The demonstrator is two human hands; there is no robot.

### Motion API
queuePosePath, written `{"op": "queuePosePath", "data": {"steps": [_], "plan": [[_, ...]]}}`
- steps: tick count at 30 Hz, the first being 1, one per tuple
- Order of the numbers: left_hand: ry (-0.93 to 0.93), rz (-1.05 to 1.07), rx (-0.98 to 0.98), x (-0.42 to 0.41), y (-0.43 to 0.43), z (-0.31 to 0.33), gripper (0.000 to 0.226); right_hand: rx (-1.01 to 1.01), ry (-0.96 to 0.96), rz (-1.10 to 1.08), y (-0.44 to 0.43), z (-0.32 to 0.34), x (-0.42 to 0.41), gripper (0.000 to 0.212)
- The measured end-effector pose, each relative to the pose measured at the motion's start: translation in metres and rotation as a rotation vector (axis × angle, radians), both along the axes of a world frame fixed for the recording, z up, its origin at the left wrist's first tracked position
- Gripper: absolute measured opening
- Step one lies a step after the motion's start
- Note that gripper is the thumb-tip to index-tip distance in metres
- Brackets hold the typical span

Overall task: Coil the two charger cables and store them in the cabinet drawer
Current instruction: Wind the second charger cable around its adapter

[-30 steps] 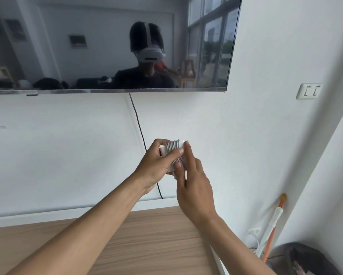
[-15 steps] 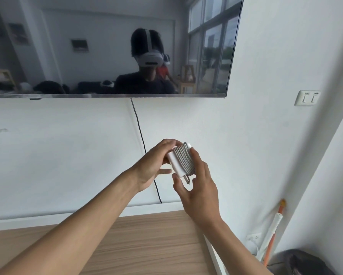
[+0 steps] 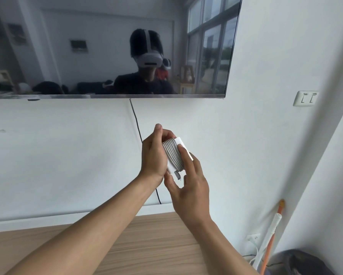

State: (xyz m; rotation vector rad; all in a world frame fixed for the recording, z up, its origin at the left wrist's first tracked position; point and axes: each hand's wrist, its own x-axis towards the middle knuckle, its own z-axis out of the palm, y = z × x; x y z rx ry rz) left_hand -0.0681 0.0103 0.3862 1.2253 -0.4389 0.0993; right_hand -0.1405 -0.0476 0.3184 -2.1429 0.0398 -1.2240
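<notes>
A plain white wall (image 3: 67, 155) fills the view, with a dark wall-mounted television screen (image 3: 87, 46) well above the grip and a thin black cord (image 3: 136, 120) hanging from its lower edge and passing behind the hands. Below the grip lies the light wooden table (image 3: 146, 245).

Both hands meet in mid-air in front of the wall, well above the table, around a white square charger brick (image 3: 180, 140). A pale grey braided cable (image 3: 172, 153) is wound round the brick in tight turns side by side. The left hand (image 3: 153, 155) curls round the brick's left side, thumb pointing up, its fingers hidden behind. The right hand (image 3: 188, 187) comes from below: its index finger lies across the coil and its thumb presses the brick's lower end, so the brick is pinched between them. The cable's short loose end with its plug (image 3: 178, 176) hangs at the bottom of the coil, just beside that thumb.

To the right of the grip and higher, a white double socket plate (image 3: 305, 98) sits on the wall. Far down to the right, an orange and white pole (image 3: 276, 225) leans in the corner above a dark bag (image 3: 297, 262).
</notes>
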Motion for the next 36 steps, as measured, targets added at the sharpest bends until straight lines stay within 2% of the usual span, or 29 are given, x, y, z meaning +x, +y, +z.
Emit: {"op": "queuePosePath", "data": {"steps": [13,19,23,27,29,32,36], "plan": [[0.021,0.170,0.021,0.011,0.007,-0.003,0.052,0.189,-0.047,-0.010,0.027,-0.016,0.015,0.052],[0.094,0.203,-0.006,0.013,0.013,-0.005,0.051,0.191,-0.101,0.039,0.036,-0.015,0.018,0.048],[0.069,0.096,0.113,0.017,0.019,-0.009,0.040,0.222,-0.134,0.038,0.031,-0.018,0.019,0.048],[0.219,-0.240,0.185,0.012,0.028,-0.019,0.043,0.222,-0.134,0.001,0.019,-0.020,0.019,0.051],[0.237,-0.349,0.249,0.006,0.030,-0.021,0.032,0.218,-0.110,-0.014,0.016,-0.022,0.019,0.053],[0.180,-0.291,0.279,0.008,0.030,-0.018,0.027,0.209,-0.065,-0.021,0.013,-0.022,0.016,0.050],[0.155,-0.263,0.245,0.018,0.040,-0.012,0.016,0.093,-0.086,0.009,-0.002,-0.018,0.005,0.033]]}}
